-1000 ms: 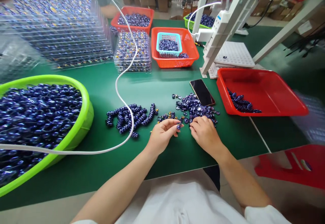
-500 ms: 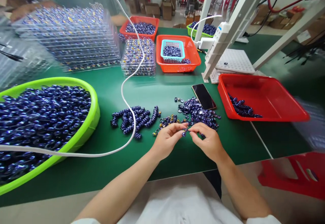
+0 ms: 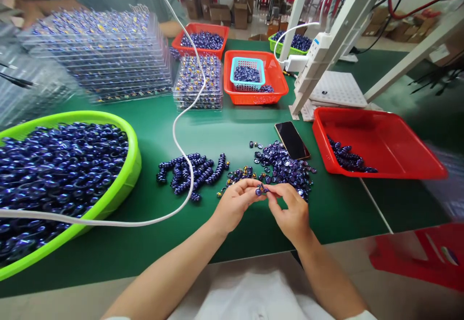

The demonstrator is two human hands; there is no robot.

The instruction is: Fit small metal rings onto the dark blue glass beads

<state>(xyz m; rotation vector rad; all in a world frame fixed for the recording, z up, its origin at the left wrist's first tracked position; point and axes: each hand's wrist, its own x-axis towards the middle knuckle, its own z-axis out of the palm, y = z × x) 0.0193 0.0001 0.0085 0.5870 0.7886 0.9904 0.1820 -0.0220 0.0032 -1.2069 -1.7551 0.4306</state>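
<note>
Between the thumb and fingers of my left hand (image 3: 235, 204) is a small shiny dark-blue ring (image 3: 259, 190). The fingertips of my right hand (image 3: 292, 209) meet it from the right, pinched at its edge; what they grip there is too small to make out. Just beyond my hands lies a loose pile of small dark-blue caps (image 3: 286, 165), flat and round. Beside it, nearer my left hand, are several gold-and-blue pieces (image 3: 241, 174). Further left, dark-blue rings stacked in rows (image 3: 195, 170) lie on the green table (image 3: 174, 242).
A green basket of blue rings (image 3: 135, 158) stands left, crossed by a white cable (image 3: 176, 136). A phone (image 3: 292, 139) and a red tray (image 3: 395, 138) lie right. Stacked clear trays (image 3: 119, 64), an orange basket (image 3: 277, 76) and a metal post (image 3: 319, 64) stand behind.
My right hand has moved slightly left and its fingertips have closed in on the ring in my left hand. The ring looks turned a little. The view has shifted slightly.
</note>
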